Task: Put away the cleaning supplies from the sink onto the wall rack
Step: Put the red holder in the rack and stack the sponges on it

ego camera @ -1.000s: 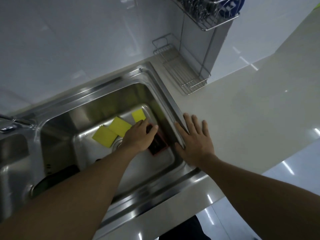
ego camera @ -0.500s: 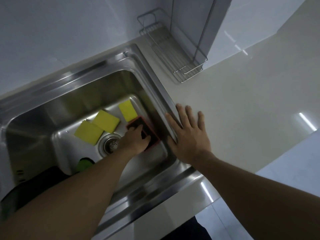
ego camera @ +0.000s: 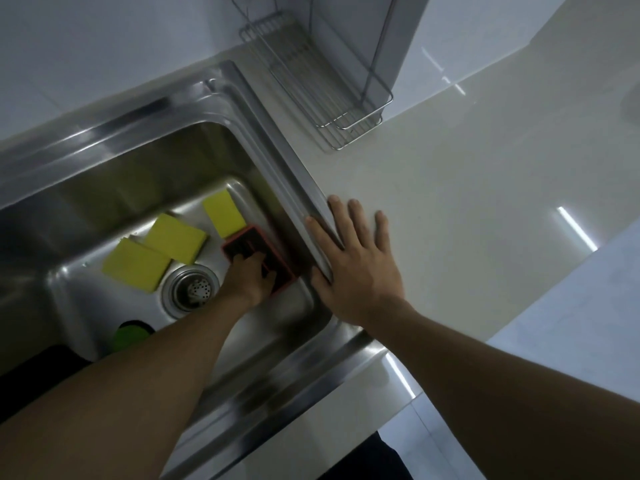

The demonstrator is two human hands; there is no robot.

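Three yellow sponges lie on the sink floor: one at the left (ego camera: 135, 268), one in the middle (ego camera: 176, 237), one farther back (ego camera: 223, 213). A red-framed black scrubber (ego camera: 251, 242) lies by the sink's right wall. My left hand (ego camera: 249, 278) is down in the basin with its fingers curled over the scrubber's near end. My right hand (ego camera: 353, 265) rests flat, fingers spread, on the sink's right rim and the counter. The wire wall rack (ego camera: 318, 84) stands at the back of the counter, with nothing on its bottom shelf.
The steel sink (ego camera: 145, 109) has a drain strainer (ego camera: 192, 289) at its middle. A green round object (ego camera: 130, 336) sits near the front left of the basin, partly behind my forearm. A pale counter (ego camera: 467, 202) stretches to the right.
The view has tilted down and closer to the sink. My left hand has slid along the scrubber and curled its fingers over it. My right hand has stayed on the rim.
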